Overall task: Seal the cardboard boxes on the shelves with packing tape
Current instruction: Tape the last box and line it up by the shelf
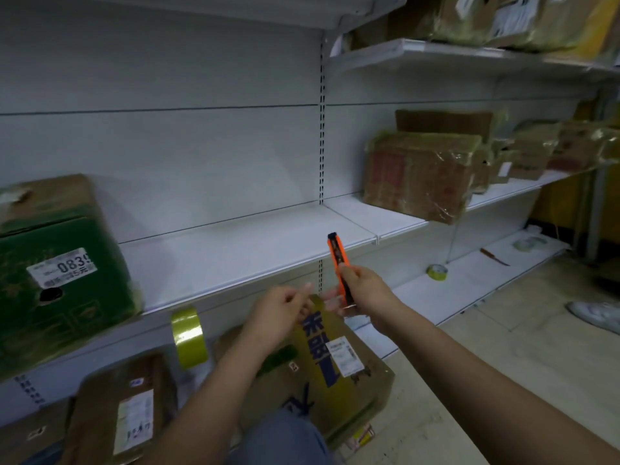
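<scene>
Box in work: a brown cardboard box (335, 374) with blue print and a white shipping label lay directly under both hands, against our knee (281, 437); its top looked glossy with yellowish tape.
Left hand: our left hand (280, 310) had its fingers curled at the box's far top edge, pinching something thin there; we could not tell whether it was a tape end.
Right hand: our right hand (364, 292) gripped an orange utility knife (339, 266), which stood upright just above the box's far edge.
Tape: a yellow-green tape roll (188, 337) stood on edge left of the left hand, just beside the box.
Other boxes: a second brown box (124, 411) with a white label lay lower left of the left hand; a green box (60, 280) with a numbered sticker stood on the middle shelf (255, 250) up left; tape-wrapped boxes (422, 172) stood up right of the right hand, well apart.
Further right: two more tape rolls, one yellow-green (437, 272) and one pale (530, 244), rested on the lowest shelf; a white shoe (597, 315) showed at the frame edge.
Hard to read: motion blur smeared the labels; the knife blade was not discernible; the near corner of the box was cut off behind the knee.
</scene>
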`<state>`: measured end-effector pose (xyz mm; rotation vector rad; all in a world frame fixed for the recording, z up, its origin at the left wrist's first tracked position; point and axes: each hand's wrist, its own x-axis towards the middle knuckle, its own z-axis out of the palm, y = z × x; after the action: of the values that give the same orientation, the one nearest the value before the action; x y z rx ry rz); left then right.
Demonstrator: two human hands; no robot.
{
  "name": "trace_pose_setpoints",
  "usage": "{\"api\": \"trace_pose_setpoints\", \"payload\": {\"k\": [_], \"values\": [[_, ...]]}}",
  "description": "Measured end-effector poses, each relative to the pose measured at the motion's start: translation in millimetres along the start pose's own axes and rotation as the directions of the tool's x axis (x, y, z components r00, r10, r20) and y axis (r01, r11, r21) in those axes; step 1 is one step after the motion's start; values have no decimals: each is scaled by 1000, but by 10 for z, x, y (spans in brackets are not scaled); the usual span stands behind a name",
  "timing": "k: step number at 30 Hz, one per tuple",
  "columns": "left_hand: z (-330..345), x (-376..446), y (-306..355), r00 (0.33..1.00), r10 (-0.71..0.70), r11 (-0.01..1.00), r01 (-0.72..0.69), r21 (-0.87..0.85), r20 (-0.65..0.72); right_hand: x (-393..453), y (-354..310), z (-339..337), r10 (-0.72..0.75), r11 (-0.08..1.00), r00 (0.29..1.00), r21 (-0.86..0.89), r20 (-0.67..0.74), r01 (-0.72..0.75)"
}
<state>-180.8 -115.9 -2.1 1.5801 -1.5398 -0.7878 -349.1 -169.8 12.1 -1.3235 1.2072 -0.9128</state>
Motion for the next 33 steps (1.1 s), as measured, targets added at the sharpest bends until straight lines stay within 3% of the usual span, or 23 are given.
{"api": "trace_pose_setpoints", "payload": {"k": [1, 2, 3, 5, 7, 8, 13, 15, 17, 19, 20, 22, 23, 25, 27, 29, 30, 31, 33], "values": [[-116, 134, -134, 986, 117, 958, -82, 275, -115, 126, 9, -68, -28, 996, 995, -84, -92, 20], [-236, 272, -286, 942, 254, 850, -109, 516, -218, 286, 17, -154, -71, 979, 981, -201, -178, 34], [-335, 392, -447, 903, 337, 749, -85, 657, -268, 462, 10, -257, -125, 938, 960, -345, -250, 33], [-495, 587, -693, 931, 269, 627, 26, 779, -247, 838, -12, -437, -231, 798, 920, -603, -316, -7], [-537, 737, -881, 980, 88, 516, 111, 849, -181, 1183, -35, -574, -288, 657, 909, -753, -301, -41], [-524, 795, -977, 981, 79, 501, 113, 858, -175, 1343, -40, -626, -308, 594, 908, -803, -284, -49], [-407, 849, -1181, 956, 206, 484, 87, 871, -210, 2023, -76, -902, -327, 378, 904, -915, -275, -141], [-409, 869, -1184, 951, 204, 489, 107, 866, -233, 2232, -86, -961, -244, 273, 935, -944, -256, -187], [-414, 894, -1196, 945, 218, 505, 103, 857, -242, 2358, -52, -933, -134, 249, 954, -941, -268, -230], [-420, 877, -1168, 961, 181, 496, 95, 863, -210, 2311, -28, -755, -191, 345, 934, -911, -302, -224], [-430, 851, -1109, 964, 176, 502, 85, 861, -198, 2210, -16, -610, -339, 396, 894, -906, -294, -148], [-518, 798, -975, 981, 139, 568, 35, 822, -138, 1819, 6, -177, -637, 418, 753, -895, -166, 156], [-592, 713, -922, 986, 134, 650, -14, 760, -96, 1532, 27, 92, -728, 401, 681, -854, -78, 331], [-779, 305, -901, 971, 230, 770, -140, 622, -66, 858, 137, 621, -786, 360, 613, -750, 77, 555], [-937, -415, -1055, 935, 349, 716, -226, 660, -59, 182, 334, 1135, -753, 341, 621, -680, 215, 649], [-1065, -1206, -1444, 956, 286, 693, -160, 703, -64, -284, 671, 1647, -592, 344, 683, -632, 428, 694], [-1126, -1584, -1719, 981, 159, 719, -41, 693, -107, -467, 833, 1900, -422, 395, 723, -607, 547, 689], [-1187, -1939, -2006, 981, -10, 750, 134, 647, -192, -603, 1025, 2152, -221, 453, 719, -583, 659, 674], [-1241, -2508, -2603, 870, -365, 759, 484, 435, -330, -789, 1361, 2559, 223, 584, 612, -607, 759, 539]]}}
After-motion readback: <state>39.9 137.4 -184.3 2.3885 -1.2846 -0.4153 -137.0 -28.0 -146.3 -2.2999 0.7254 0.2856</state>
